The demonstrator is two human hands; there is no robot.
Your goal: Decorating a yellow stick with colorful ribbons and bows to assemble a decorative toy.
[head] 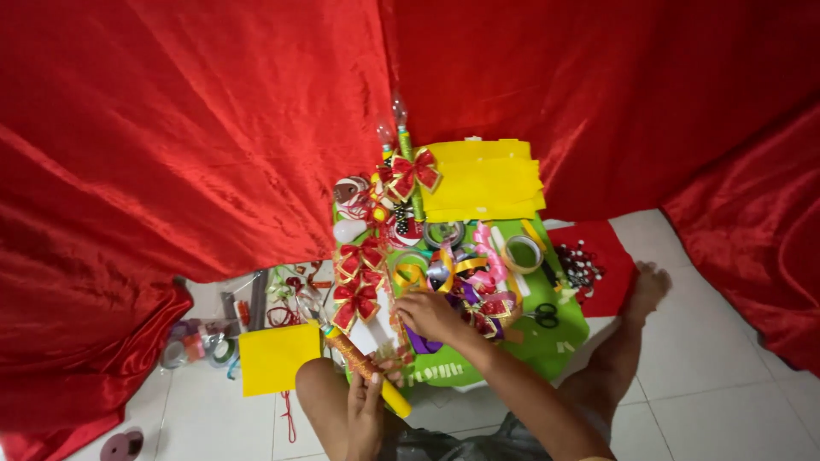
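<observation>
My left hand (369, 394) grips a long stick (363, 365) wrapped in patterned paper, with a yellow end near my knee and a clear bulb at its far tip. My right hand (430, 315) reaches over the green tray (559, 341), fingers curled on a small ribbon piece among the ribbons; what it pinches is hard to make out. Red and gold bows (356, 303) lie in a row just left of that hand.
A stack of yellow sheets (484, 179) lies at the tray's far end with another bow (411, 173). A yellow square sheet (277, 356), tape rolls (198, 344), scissors (543, 315) and a red sheet (598, 256) lie around. Red cloth (213, 128) hangs behind.
</observation>
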